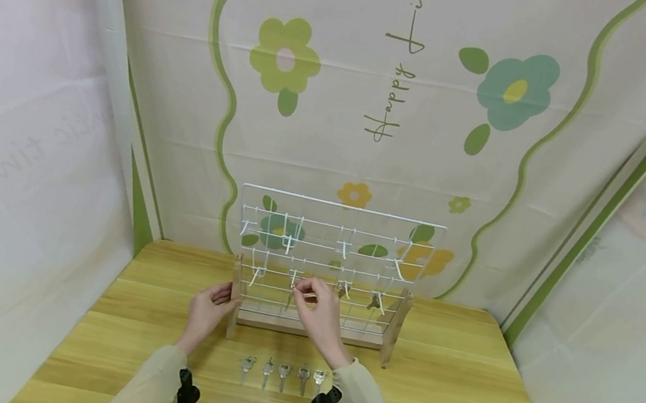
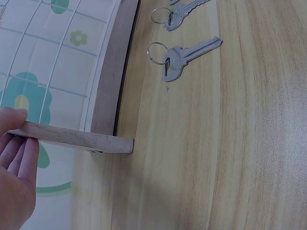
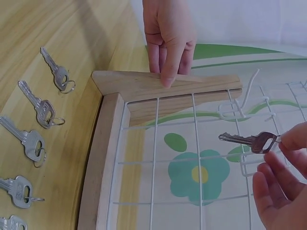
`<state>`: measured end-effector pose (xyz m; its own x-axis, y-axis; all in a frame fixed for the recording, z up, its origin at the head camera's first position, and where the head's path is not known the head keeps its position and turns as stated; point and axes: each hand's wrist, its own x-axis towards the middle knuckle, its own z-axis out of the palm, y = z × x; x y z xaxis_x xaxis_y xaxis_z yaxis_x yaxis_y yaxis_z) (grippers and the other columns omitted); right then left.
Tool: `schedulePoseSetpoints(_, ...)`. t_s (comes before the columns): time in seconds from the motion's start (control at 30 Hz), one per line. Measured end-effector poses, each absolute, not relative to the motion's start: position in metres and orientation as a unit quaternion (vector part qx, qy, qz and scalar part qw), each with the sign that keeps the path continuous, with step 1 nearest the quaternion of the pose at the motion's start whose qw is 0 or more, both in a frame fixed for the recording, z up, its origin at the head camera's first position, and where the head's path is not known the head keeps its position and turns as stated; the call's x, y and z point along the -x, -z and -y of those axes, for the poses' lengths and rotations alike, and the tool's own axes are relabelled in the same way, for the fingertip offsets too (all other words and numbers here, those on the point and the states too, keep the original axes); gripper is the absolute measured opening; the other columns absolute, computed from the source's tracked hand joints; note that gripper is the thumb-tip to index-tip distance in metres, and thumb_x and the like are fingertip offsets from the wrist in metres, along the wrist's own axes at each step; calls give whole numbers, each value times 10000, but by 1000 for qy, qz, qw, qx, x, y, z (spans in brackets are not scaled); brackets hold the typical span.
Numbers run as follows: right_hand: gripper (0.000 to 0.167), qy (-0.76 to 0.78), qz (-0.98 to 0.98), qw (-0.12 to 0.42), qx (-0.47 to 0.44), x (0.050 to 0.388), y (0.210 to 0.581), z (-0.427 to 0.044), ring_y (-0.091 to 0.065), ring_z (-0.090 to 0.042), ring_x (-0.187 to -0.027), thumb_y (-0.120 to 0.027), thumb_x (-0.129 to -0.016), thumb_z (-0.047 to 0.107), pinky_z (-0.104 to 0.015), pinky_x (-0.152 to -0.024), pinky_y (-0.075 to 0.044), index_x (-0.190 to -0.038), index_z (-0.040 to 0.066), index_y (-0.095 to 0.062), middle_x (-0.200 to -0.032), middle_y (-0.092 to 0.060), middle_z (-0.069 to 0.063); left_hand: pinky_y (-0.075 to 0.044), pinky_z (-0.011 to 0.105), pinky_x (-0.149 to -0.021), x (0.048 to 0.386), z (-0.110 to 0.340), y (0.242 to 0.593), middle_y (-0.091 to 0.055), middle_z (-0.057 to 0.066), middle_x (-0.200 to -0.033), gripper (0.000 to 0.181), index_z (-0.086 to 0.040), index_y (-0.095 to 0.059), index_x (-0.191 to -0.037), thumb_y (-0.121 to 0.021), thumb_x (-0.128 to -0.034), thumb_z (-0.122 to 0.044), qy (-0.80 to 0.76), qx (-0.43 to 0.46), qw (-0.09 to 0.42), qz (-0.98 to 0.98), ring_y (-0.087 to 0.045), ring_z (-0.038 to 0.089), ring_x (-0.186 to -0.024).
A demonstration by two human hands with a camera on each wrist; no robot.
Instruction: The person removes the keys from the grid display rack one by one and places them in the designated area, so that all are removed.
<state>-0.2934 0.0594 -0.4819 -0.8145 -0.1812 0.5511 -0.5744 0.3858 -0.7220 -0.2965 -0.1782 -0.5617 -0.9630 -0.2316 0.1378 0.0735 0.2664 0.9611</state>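
Note:
A white wire grid rack (image 1: pixel 344 207) with wooden side supports stands on the table. My left hand (image 1: pixel 208 314) grips its left wooden support (image 2: pixel 76 137), thumb on one face and fingers on the other. My right hand (image 1: pixel 319 312) pinches the ring of a silver key (image 3: pixel 261 142) between thumb and fingertips. That key hangs in front of the grid, close to a white hook (image 1: pixel 294 276) in the lower row. Whether its ring is over the hook cannot be made out. Farther right, two lower hooks carry keys, one of them a dark key (image 1: pixel 374 302).
Several loose keys (image 1: pixel 284 375) with rings lie in a row on the wooden table (image 1: pixel 457 398), before the rack's wooden base bar (image 1: pixel 306 333). More white hooks (image 1: pixel 288 244) stick out along the upper row. A printed cloth (image 1: pixel 324 122) hangs behind.

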Motion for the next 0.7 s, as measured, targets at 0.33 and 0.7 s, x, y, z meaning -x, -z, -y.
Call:
schedulePoseSetpoints(0.33, 50, -491, 819, 179, -236, 283, 473, -64, -673, -211, -913, -656, -928, 70, -280, -778, -625, -886, 97, -665, -988, -714, -81, -600, 308, -935, 296, 178, 561, -619, 298, -1299, 486, 94, -579, -1314, -733, -863, 2, 602, -55, 119, 787, -630, 410, -1198)
schedulePoseSetpoints(0.7, 57, -502, 813, 158, -250, 273, 478, -78, -675, -158, -801, -652, -944, 97, -229, -685, -612, -892, 74, -656, -889, -700, -64, -598, 301, -938, 296, 177, 560, -621, 288, -1305, 497, 84, -579, -1321, -741, -862, -16, 599, -56, 117, 790, -630, 400, -1202)
